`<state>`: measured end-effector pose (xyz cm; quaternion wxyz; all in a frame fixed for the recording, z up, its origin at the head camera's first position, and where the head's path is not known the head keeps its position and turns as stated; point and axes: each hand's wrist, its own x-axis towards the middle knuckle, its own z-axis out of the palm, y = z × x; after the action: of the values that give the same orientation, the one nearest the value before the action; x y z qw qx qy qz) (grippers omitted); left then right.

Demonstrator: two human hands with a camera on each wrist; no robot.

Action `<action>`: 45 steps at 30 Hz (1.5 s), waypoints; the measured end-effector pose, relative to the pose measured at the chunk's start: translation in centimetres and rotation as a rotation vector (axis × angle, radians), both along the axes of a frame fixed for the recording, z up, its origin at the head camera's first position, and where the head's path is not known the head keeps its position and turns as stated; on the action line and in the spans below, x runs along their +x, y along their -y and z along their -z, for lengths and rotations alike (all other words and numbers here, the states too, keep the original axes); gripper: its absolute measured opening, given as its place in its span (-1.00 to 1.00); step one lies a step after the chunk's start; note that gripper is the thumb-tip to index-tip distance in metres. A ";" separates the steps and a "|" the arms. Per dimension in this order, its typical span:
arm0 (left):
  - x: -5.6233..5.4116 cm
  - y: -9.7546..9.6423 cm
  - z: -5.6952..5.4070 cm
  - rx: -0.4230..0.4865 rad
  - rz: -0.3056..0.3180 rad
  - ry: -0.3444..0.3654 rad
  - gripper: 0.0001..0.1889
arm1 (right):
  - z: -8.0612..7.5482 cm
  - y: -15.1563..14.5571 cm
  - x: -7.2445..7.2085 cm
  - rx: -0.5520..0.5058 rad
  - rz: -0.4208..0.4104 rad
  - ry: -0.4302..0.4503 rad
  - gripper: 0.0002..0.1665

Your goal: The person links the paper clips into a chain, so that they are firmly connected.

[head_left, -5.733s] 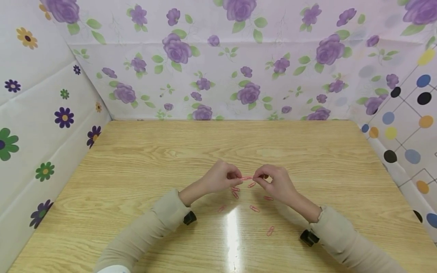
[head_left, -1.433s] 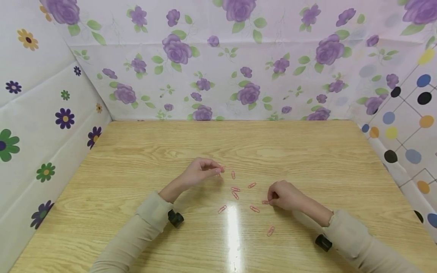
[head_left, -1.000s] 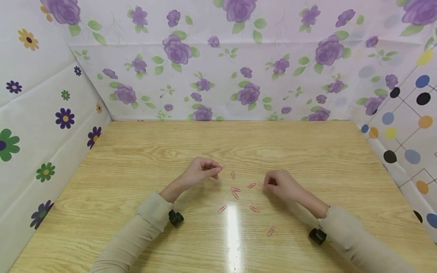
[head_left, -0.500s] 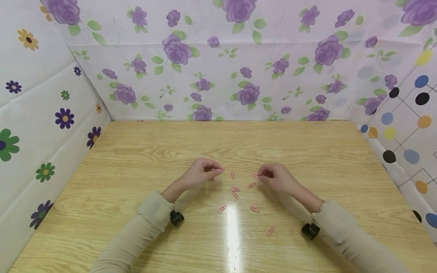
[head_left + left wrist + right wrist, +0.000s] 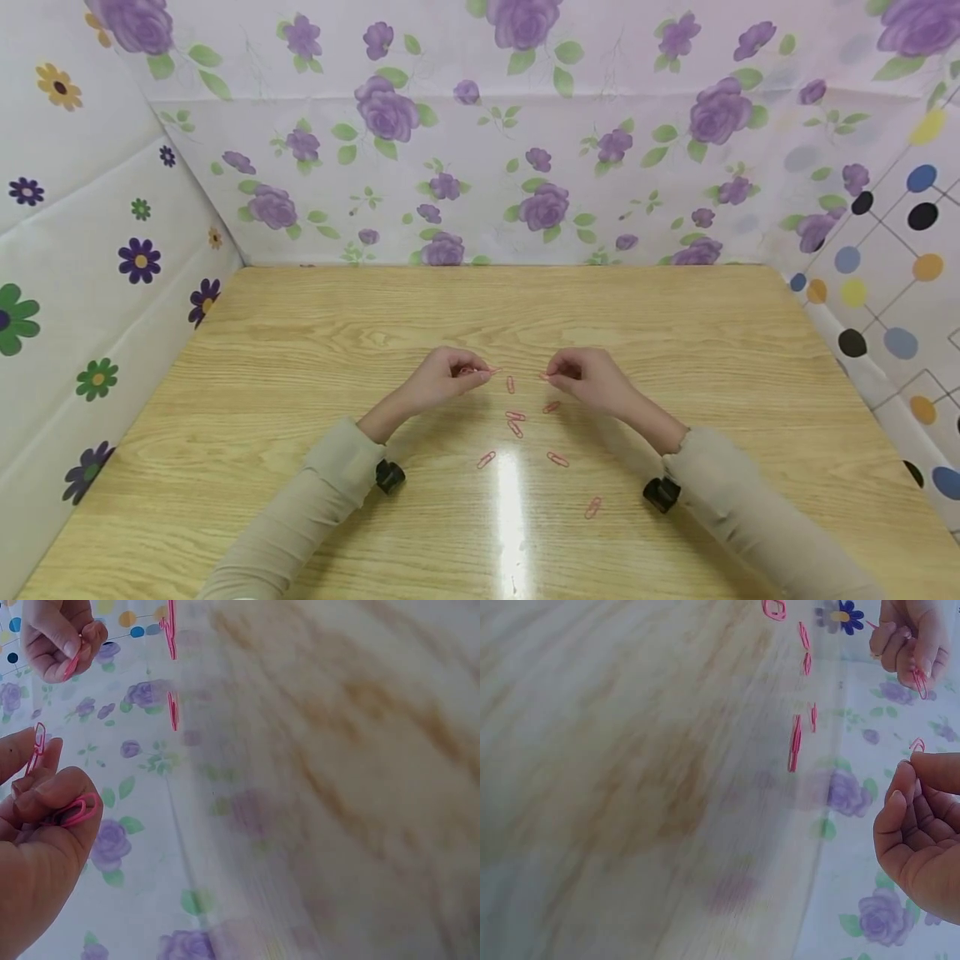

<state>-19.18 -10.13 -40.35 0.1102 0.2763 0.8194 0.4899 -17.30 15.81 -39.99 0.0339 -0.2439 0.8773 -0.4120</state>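
Above a wooden table (image 5: 300,333), the left hand (image 5: 442,379) pinched pink paper clips (image 5: 36,750) and the right hand (image 5: 597,381), facing it, pinched another clip (image 5: 917,744); seven loose clips (image 5: 557,459) lay scattered on the table nearby.

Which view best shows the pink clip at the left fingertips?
The left wrist view: the pink clip looks largest there, its looped end jutting from the left hand. The right wrist view shows it smaller; the head view, just a thin pink tip.

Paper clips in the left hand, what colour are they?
Pink. The paper clips held by the left hand show best in the left wrist view.
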 end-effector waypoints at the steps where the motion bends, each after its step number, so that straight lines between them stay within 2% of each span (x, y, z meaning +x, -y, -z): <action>1: -0.2 0.0 0.4 -0.003 0.000 -0.015 -0.80 | -0.1 0.2 -0.1 0.000 -0.001 0.000 -0.96; 9: -0.1 -0.4 0.4 -0.049 -0.004 -0.157 -0.88 | -0.4 1.6 -0.7 -0.078 -0.037 -0.028 -0.96; 15: 0.1 -0.6 0.2 -0.075 0.014 -0.201 -0.90 | -0.7 2.4 -0.8 -0.098 -0.067 -0.046 -0.95; 22: 0.2 -0.7 0.1 -0.082 0.036 -0.218 -0.90 | -0.9 3.3 -0.7 -0.119 -0.092 -0.024 -0.95; 31: 0.2 -0.9 0.2 -0.062 0.056 -0.222 -0.90 | -0.3 3.9 -0.9 -0.132 -0.112 -0.061 -0.93; 39: 0.3 -0.9 0.2 -0.053 0.039 -0.182 -0.85 | -0.2 4.1 -0.7 -0.153 -0.116 -0.089 -0.94; 45: 0.2 -0.7 0.1 -0.052 0.031 -0.180 -0.84 | 0.0 3.7 -0.6 -0.136 -0.100 -0.092 -0.94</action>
<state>-18.95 -9.43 -40.50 0.0508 0.3289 0.8340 0.4400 -17.94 12.12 -39.94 -0.0024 -0.3077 0.8347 -0.4568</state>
